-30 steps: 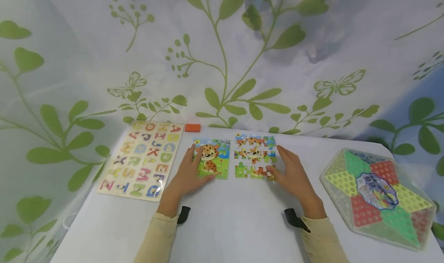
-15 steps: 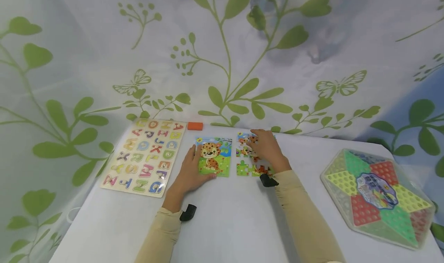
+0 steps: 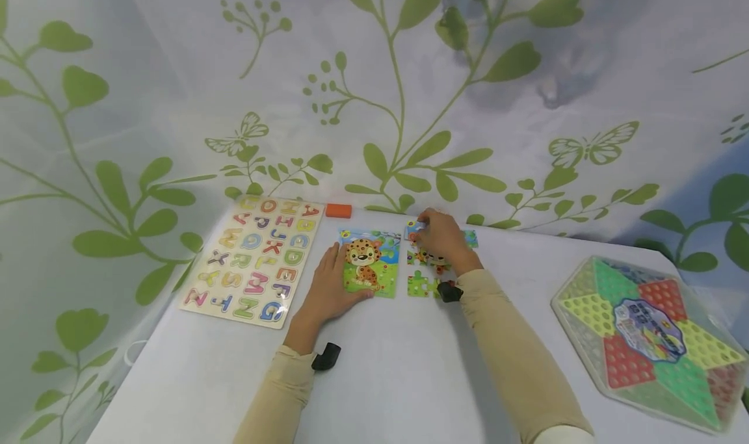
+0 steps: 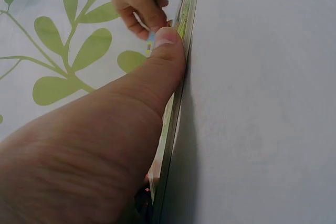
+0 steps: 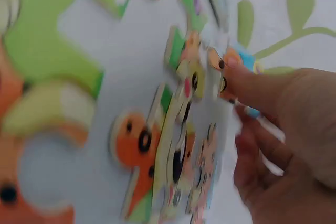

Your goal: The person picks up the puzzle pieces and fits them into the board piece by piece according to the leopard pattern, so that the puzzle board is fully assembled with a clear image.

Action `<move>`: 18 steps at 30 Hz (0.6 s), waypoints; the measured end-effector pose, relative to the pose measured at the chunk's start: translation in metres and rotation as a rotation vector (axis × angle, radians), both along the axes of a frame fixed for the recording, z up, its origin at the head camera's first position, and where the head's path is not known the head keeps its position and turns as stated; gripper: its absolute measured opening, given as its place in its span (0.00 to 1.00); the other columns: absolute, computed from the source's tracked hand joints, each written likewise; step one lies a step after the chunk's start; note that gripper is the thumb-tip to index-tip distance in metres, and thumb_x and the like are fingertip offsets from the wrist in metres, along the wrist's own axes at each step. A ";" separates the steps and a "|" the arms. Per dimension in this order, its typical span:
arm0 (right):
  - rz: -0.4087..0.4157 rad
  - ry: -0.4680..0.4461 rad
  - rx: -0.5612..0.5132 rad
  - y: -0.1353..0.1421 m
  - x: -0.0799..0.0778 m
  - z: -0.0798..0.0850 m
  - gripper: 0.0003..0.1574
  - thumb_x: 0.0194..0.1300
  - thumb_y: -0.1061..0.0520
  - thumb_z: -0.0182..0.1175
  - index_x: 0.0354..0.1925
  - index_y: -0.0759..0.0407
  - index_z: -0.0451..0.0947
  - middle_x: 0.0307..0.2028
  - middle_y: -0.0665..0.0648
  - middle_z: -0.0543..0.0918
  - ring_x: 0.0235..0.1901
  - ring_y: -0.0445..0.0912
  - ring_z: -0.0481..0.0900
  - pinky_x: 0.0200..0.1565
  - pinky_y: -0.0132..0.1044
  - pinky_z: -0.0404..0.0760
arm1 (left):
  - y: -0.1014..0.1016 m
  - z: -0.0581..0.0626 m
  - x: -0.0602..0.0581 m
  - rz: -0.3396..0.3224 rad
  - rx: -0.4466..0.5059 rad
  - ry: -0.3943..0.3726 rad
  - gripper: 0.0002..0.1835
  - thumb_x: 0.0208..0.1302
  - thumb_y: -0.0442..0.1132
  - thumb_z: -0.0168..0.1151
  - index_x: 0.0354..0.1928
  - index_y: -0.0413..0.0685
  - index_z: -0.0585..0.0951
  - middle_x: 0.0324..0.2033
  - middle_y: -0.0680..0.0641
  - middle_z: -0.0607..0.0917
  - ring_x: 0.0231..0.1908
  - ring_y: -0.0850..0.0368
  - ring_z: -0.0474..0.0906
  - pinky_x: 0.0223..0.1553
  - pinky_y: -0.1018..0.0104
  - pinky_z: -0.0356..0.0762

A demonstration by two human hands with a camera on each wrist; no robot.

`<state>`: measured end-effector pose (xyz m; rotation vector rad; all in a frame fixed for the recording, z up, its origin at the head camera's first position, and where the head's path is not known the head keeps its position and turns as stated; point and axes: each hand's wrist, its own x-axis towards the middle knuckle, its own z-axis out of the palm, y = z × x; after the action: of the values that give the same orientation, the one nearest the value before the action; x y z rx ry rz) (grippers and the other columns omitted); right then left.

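My left hand [image 3: 330,285] lies along the left side of a leopard picture puzzle board [image 3: 383,278], fingers fairly straight. Its thumb [image 4: 167,43] stretches over the board's near edge in the left wrist view. To the right of that board, loose jigsaw pieces [image 3: 418,283] with leopard and grass parts lie spaced apart in rows. Over the top row my right hand [image 3: 446,241] pinches a jigsaw piece [image 5: 241,59], orange with dark spots and a blue part, between thumb and fingers. The hand covers several other pieces in the head view.
A wooden alphabet puzzle board [image 3: 251,262] lies on the left, with an orange block [image 3: 339,210] near its top corner. On the right sits a hexagonal Chinese checkers set [image 3: 649,340]. Behind the white table [image 3: 386,372] hangs a leaf-patterned cloth [image 3: 328,34].
My right hand has moved from the right side of the loose pieces to the top left and picked hold of a piece there. The left hand stays at the picture board.
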<state>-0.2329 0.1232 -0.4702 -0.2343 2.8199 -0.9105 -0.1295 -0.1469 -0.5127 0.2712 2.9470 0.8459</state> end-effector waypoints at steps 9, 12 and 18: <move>0.068 -0.051 -0.246 -0.039 0.010 0.000 0.18 0.77 0.50 0.57 0.59 0.55 0.80 0.54 0.61 0.86 0.51 0.55 0.85 0.51 0.50 0.85 | 0.001 0.001 -0.001 -0.003 -0.016 -0.011 0.66 0.53 0.67 0.74 0.81 0.42 0.48 0.81 0.36 0.49 0.81 0.38 0.45 0.79 0.40 0.53; 0.125 -0.050 -0.199 -0.055 0.013 -0.008 0.20 0.75 0.50 0.60 0.59 0.55 0.80 0.52 0.58 0.86 0.51 0.52 0.84 0.52 0.47 0.84 | 0.001 0.000 -0.001 -0.007 -0.012 -0.012 0.66 0.53 0.66 0.74 0.81 0.41 0.48 0.81 0.35 0.49 0.81 0.38 0.45 0.79 0.40 0.53; 0.255 -0.001 -0.008 -0.077 0.020 -0.011 0.30 0.66 0.49 0.70 0.62 0.59 0.79 0.55 0.59 0.81 0.54 0.52 0.81 0.57 0.45 0.83 | -0.002 -0.003 -0.005 -0.016 -0.055 -0.012 0.67 0.54 0.70 0.71 0.82 0.42 0.46 0.81 0.36 0.48 0.81 0.38 0.44 0.79 0.41 0.52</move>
<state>-0.2126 0.0458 -0.4814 -0.5791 2.7028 -0.8632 -0.1342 -0.1485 -0.5155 0.2848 2.9476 0.7609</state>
